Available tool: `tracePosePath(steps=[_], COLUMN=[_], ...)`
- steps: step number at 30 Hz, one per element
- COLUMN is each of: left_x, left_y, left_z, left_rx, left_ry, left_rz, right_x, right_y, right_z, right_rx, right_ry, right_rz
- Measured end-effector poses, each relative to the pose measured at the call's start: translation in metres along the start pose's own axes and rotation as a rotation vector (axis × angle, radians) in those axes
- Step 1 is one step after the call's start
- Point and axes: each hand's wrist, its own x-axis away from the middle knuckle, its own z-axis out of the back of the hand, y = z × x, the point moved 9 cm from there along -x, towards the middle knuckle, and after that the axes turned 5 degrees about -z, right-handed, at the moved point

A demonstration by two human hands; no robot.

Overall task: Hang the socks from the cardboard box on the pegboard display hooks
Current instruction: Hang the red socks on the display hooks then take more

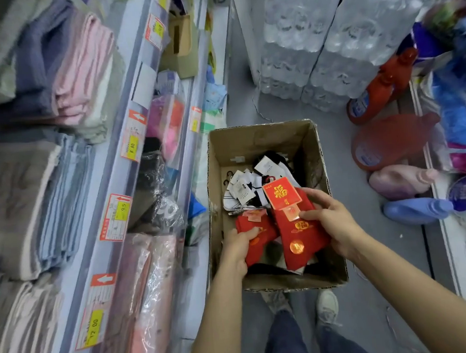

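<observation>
An open cardboard box (262, 141) stands on the floor in front of my feet. Inside lie several black-and-white sock pairs (248, 189) with paper labels. My right hand (330, 222) grips a red sock pair (299, 235) with a red and gold header card, held over the box. My left hand (238, 247) grips a second red sock pair (255, 236) lower in the box, to the left of the first. No pegboard or hooks are in view.
Shelves with folded towels (62, 78) and price tags (116, 217) run along the left. Shrink-wrapped water bottle packs (316, 41) stand behind the box. Detergent bottles (384, 143) line the floor shelf on the right. My shoes (327, 304) stand just before the box.
</observation>
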Motion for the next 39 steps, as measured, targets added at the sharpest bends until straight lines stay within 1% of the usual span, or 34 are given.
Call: tracePosePath(steps=[5, 8, 11, 15, 19, 22, 24, 28, 33, 36, 39], left_x=[0.031, 0.062, 0.093, 0.13, 0.167, 0.205, 0.231, 0.287, 0.357, 0.391, 0.426], left_y=[0.017, 0.033, 0.043, 0.041, 0.03, 0.018, 0.009, -0.015, -0.049, -0.069, -0.093], left_z=[0.013, 0.016, 0.023, 0.026, 0.031, 0.041, 0.049, 0.071, 0.108, 0.132, 0.156], left_rx=[0.056, 0.163, 0.297, 0.434, 0.57, 0.716, 0.772, 0.815, 0.804, 0.801, 0.856], left_ry=[-0.003, 0.001, 0.068, 0.17, 0.222, 0.282, 0.329, 0.459, 0.639, 0.724, 0.784], left_rz=[-0.195, -0.323, -0.435, -0.514, -0.623, -0.715, -0.768, -0.867, -0.969, -1.004, -1.023], right_x=[0.019, 0.033, 0.047, 0.069, 0.104, 0.132, 0.152, 0.198, 0.257, 0.287, 0.317], right_y=[-0.022, -0.035, -0.045, -0.053, -0.058, -0.054, -0.048, -0.034, -0.016, -0.001, 0.016], right_z=[-0.008, -0.019, -0.03, -0.039, -0.037, -0.039, -0.044, -0.065, -0.1, -0.121, -0.145], right_rx=[-0.067, -0.057, -0.032, 0.026, 0.08, 0.101, 0.119, 0.15, 0.178, 0.191, 0.216], right_ry=[-0.021, -0.059, -0.123, -0.224, -0.305, -0.385, -0.438, -0.578, -0.745, -0.809, -0.861], right_rz=[0.133, 0.195, 0.246, 0.319, 0.425, 0.475, 0.506, 0.53, 0.569, 0.571, 0.595])
